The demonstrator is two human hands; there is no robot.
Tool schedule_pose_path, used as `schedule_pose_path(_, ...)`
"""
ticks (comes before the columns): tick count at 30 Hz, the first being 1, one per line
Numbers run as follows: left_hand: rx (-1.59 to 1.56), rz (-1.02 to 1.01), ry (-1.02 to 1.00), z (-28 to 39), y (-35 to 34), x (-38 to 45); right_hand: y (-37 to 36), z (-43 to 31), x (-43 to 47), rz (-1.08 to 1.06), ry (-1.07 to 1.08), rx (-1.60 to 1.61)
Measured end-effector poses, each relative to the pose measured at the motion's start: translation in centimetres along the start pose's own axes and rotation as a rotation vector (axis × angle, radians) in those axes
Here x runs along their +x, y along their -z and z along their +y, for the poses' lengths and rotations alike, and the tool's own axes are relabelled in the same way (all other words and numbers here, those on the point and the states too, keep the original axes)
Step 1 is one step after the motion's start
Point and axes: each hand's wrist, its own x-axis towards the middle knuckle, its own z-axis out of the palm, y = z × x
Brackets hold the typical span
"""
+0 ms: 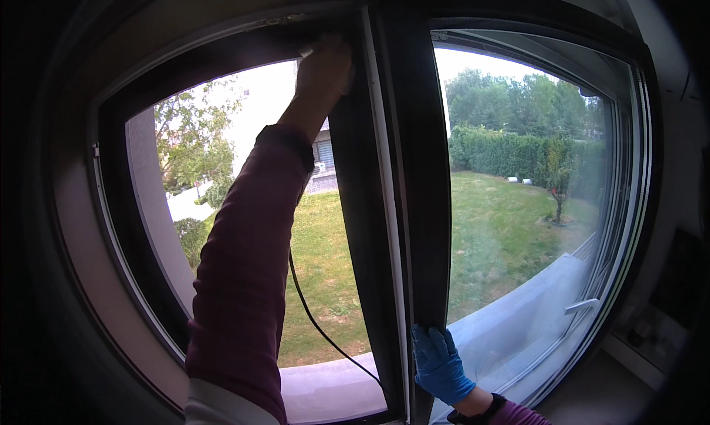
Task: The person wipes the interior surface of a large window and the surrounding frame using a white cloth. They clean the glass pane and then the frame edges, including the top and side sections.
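Observation:
My bare left hand [324, 67] is raised to the upper right corner of the dark window frame [355, 164], its fingers closed and slightly blurred. At its left edge shows a bit of whitish cloth [306, 50]; most of it is hidden by the hand. Lower right, my right hand [441, 364] wears a blue glove and grips the dark upright edge of an open window sash [419, 203]. Its fingers lie together on the frame's face, and the thumb is out of sight. The glass pane [499, 247] of that sash looks hazy.
A black cable [313, 317] curves down across the left opening to its lower right corner. A white window handle [581, 307] shows at the right side. Outside are a pale ledge [327, 391], a lawn [321, 258] and a hedge [516, 153].

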Motion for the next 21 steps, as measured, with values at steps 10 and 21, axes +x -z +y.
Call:
schedule_pose_path(10,-0.003,0.096,-0.280,-0.2,-0.9,-2.9,0.1,0.0,-0.1,-0.003,0.019,-0.038)
schedule_pose_path(21,-0.338,-0.045,-0.133,-4.8,1.0,-1.8,-0.4,0.0,-0.4,-0.011,0.010,-0.075)
